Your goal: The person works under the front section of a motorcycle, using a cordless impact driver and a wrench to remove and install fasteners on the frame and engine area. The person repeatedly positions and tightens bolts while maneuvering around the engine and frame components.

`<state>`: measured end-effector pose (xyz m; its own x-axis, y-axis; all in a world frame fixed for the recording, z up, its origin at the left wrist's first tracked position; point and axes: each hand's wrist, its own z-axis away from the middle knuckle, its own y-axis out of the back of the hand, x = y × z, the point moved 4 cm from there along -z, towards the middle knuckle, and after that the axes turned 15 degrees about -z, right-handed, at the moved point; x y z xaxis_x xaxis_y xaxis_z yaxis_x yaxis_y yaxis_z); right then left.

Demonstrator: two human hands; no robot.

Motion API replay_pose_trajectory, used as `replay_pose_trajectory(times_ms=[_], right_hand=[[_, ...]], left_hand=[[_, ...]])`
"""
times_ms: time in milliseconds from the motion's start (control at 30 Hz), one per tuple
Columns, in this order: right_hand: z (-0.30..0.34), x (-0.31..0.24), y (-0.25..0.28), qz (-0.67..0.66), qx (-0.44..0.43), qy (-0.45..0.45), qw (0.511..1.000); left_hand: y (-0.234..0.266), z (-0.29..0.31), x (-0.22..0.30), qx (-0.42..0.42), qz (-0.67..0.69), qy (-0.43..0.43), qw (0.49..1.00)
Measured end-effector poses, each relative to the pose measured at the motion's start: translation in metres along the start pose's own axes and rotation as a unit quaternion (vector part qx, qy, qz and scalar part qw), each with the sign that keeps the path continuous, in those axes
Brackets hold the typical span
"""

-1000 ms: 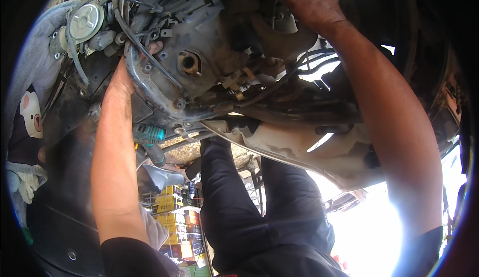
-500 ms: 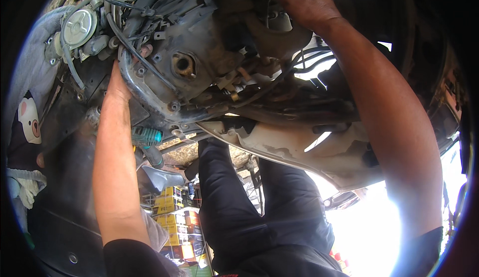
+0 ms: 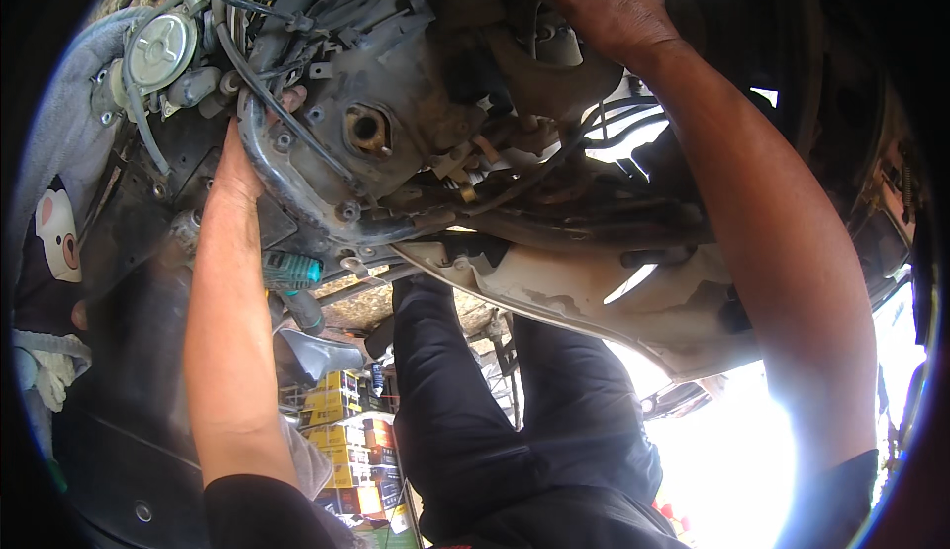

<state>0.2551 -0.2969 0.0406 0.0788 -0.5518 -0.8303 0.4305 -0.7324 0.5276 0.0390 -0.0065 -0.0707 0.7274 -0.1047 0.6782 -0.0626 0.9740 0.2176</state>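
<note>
My left hand [image 3: 237,161] reaches behind a dark bent frame tube [image 3: 265,158] of a stripped-down motor scooter or similar vehicle. A bit of a finger shows past the tube; the rest of the fingers are hidden. At the top edge my right hand [image 3: 612,7] is bent with its fingers curled in among dark parts, and what they hold cannot be made out. Between the hands lies a dusty dark housing [image 3: 411,104] with a round hole [image 3: 366,129] in it. Black cables [image 3: 356,0] run above the housing.
A round silver horn-like part [image 3: 160,51] hangs at the far left. A teal and black power tool [image 3: 290,270] lies beside my left forearm. A pale body panel [image 3: 554,287] crosses above my legs [image 3: 445,391]. Yellow and orange boxes [image 3: 341,435] are stacked beyond.
The vehicle parts at the left appear very slightly further right in the picture. Both hands stay in nearly the same places.
</note>
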Motion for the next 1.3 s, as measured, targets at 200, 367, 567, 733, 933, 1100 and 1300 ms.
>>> replay_pose_trajectory(times_ms=[200,367,567,733,933,1100,1300], right_hand=[[0.0,-0.002,-0.001,-0.02,-0.008,-0.021,1.0],[0.002,-0.004,-0.001,0.006,-0.006,-0.015,1.0],[0.0,-0.003,-0.001,-0.001,-0.006,0.014,1.0],[0.0,-0.004,-0.001,0.014,-0.003,0.014,1.0],[0.001,-0.006,0.0,0.016,-0.006,-0.004,1.0],[0.002,-0.005,0.0,-0.004,-0.004,-0.025,1.0],[0.002,0.003,-0.001,-0.016,-0.014,-0.067,0.998]], left_hand=[[0.0,-0.001,0.007,-0.03,-0.025,0.004,0.999],[-0.005,0.0,0.008,-0.048,0.033,0.027,0.998],[-0.001,0.0,0.006,-0.007,-0.02,-0.007,1.0],[-0.002,-0.005,0.002,-0.023,0.01,-0.01,1.0],[-0.002,-0.005,0.0,-0.008,0.022,-0.003,1.0],[0.001,-0.004,-0.004,-0.017,0.022,0.012,1.0],[0.001,-0.006,-0.003,-0.061,0.036,0.024,0.997]])
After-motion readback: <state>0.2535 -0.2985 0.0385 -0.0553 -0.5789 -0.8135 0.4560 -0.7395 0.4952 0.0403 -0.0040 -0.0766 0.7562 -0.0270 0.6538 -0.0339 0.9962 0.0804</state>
